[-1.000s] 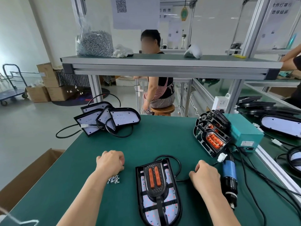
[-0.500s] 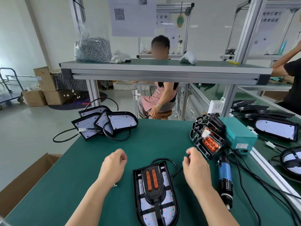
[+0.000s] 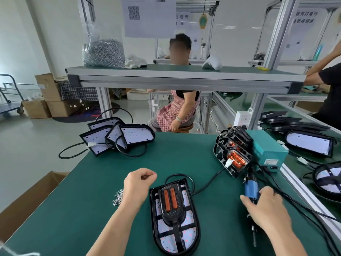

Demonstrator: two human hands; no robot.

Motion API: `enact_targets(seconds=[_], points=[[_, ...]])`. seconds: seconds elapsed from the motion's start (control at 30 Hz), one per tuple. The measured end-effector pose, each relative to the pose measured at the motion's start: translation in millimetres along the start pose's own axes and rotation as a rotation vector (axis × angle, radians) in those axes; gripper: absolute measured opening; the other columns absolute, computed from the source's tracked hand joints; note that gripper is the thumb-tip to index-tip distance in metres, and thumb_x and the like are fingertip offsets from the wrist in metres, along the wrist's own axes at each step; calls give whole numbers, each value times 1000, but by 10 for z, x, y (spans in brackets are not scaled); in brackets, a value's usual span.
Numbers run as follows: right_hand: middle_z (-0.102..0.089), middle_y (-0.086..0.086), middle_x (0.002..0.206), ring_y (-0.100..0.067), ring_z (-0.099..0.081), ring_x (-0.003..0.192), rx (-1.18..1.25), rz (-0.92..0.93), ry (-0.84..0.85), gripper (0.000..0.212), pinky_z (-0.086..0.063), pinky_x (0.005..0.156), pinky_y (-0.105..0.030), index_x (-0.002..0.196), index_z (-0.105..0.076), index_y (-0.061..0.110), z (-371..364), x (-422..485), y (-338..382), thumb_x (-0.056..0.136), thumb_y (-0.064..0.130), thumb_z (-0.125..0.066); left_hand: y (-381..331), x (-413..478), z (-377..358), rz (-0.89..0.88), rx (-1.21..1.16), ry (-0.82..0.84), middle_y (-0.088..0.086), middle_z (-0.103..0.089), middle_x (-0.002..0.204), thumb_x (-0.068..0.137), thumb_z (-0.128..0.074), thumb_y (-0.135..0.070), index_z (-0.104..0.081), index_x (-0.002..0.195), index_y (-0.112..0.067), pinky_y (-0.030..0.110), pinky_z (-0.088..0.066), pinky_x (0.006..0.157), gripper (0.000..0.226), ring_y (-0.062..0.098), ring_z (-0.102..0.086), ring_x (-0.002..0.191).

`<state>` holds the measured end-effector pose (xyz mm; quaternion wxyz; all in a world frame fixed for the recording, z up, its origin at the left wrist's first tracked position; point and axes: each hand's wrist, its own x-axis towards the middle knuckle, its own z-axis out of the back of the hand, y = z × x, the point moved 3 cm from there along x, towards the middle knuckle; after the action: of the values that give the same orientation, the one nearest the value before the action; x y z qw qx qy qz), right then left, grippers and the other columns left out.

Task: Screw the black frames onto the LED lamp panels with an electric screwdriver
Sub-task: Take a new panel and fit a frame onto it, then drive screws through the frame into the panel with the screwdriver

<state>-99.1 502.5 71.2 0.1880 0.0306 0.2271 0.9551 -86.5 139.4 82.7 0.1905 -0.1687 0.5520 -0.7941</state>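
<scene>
While the right hand (image 3: 265,209) curves over the electric screwdriver (image 3: 251,189), thumb on one side of its blue barrel and fingers on the other, clasping it, the tool lies flat on the green table (image 3: 175,156) with its bit emerging from under the wrist and pointing toward the person. Its cable runs away from the knuckles to a teal power box (image 3: 267,150), well beyond the fingertips. Just inward of that hand's thumb lies the LED lamp panel (image 3: 190,237), with a black frame (image 3: 175,217) seated on top of it, its two orange strips at the far end and its rounded end nearest the person. On the panel's other side the left hand (image 3: 138,183) is curled into a fist, knuckles up, close beside the frame's far corner but apart from it; whether it encloses anything cannot be told. A small pile of loose screws (image 3: 118,197) sits just outside the left wrist. Beyond the right hand, near the power box, leans a stack of black frames (image 3: 232,154). Far past the left fist lie several bare LED panels (image 3: 120,137).
</scene>
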Motion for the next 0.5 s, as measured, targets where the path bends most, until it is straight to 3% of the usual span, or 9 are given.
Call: enact_targets(seconds=[0.13, 0.27, 0.4, 0.5], points=[[-56, -7, 96, -31, -61, 84, -29, -14, 64, 53, -46, 64, -36, 108, -34, 13, -45, -4, 35, 90, 51, -66, -47, -40, -111, 16, -60, 47, 3, -75, 79, 86, -74, -4, -77, 78, -23, 34, -60, 79, 21, 14, -67, 70], [-59, -7, 88, -26, -60, 78, 98, -126, 128, 51, -41, 57, -32, 103, -39, 11, -13, 44, 31, 81, 41, -73, -58, -116, -168, 12, -81, 80, 3, -75, 74, 86, -73, -1, -77, 79, -21, 32, -60, 77, 22, 7, -67, 62], [-62, -12, 84, -27, -60, 69, 414, -199, 202, 42, -45, 59, -32, 98, -53, 7, 14, 17, -46, 74, 31, -77, -50, -194, -178, 5, -97, 95, 6, -75, 76, 87, -72, -3, -77, 79, -20, 28, -59, 74, 20, 5, -64, 61], [-63, -13, 81, -24, -54, 61, 710, -226, 249, 37, -40, 53, -29, 105, -57, 6, -13, -73, -58, 77, 19, -77, -47, -234, -205, 18, -130, 101, 7, -75, 77, 90, -71, -6, -76, 81, -18, 26, -57, 71, 16, 5, -63, 62]])
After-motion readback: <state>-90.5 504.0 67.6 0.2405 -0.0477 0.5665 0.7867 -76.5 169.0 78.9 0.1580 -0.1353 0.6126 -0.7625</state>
